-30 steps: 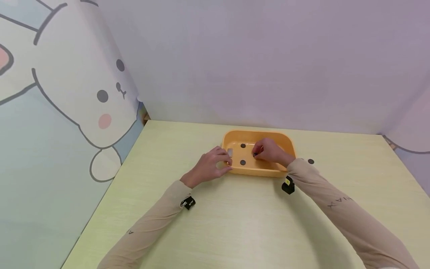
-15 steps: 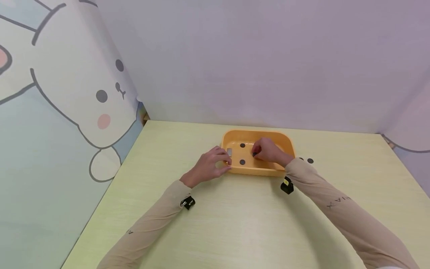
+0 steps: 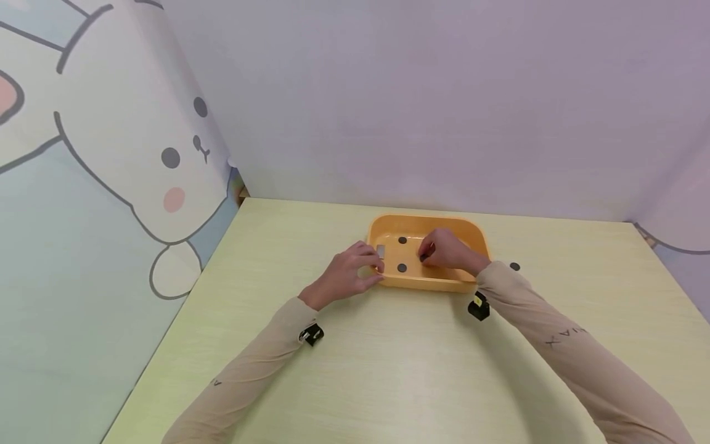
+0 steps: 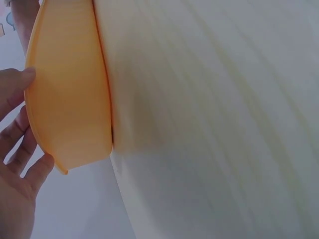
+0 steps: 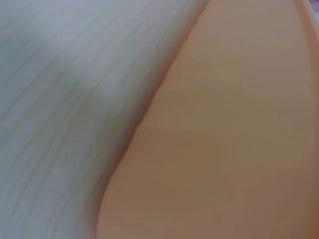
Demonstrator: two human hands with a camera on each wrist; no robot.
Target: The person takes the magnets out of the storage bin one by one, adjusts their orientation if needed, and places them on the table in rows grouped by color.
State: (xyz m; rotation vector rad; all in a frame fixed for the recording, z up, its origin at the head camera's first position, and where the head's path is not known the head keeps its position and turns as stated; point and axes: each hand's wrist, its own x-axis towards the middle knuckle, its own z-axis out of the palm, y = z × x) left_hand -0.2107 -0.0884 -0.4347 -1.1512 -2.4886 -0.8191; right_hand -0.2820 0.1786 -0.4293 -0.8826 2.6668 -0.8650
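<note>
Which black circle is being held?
The circle pinched by the right hand in the orange box; two others lie loose there, another on the table.

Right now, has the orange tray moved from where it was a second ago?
No; judged against the far edge of the table in the head view, the orange tray shows no visible shift.

Your two arms (image 3: pixel 246 367), reaching from near to far.
Your left hand (image 3: pixel 346 274) grips, curved; your right hand (image 3: pixel 445 250) pinches downward.
</note>
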